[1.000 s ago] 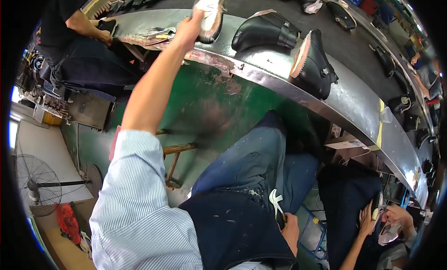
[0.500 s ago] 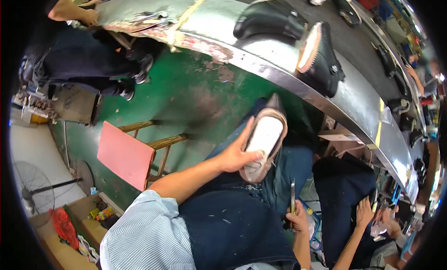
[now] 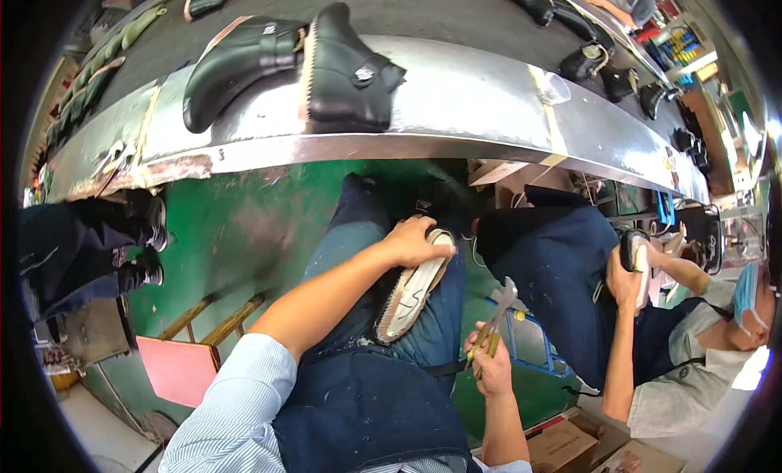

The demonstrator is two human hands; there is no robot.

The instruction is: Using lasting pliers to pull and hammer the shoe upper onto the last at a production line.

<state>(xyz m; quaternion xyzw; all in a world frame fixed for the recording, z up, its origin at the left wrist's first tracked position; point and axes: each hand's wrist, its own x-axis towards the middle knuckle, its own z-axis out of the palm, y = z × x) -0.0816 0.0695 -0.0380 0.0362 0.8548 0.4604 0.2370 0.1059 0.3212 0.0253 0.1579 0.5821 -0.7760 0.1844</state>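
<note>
I see the shoe (image 3: 414, 287) lying sole-up on my lap, its pale sole with a stitched rim. My left hand (image 3: 414, 243) closes its grip over the far end of it. My right hand (image 3: 491, 360) grips a small metal tool (image 3: 498, 316) just right of the shoe. Farther off, the steel counter (image 3: 481, 90) carries two black boots (image 3: 285, 61). Green floor (image 3: 236, 228) shows below it, a red stool (image 3: 177, 365) near left, and another seated person (image 3: 652, 343) to my right.

Two brown cardboard boxes (image 3: 574, 444) stand on the floor at the near right, one with a reddish strip on its edge. At the far right, colourful small packages (image 3: 680, 45) fill a shelf, blurred.
</note>
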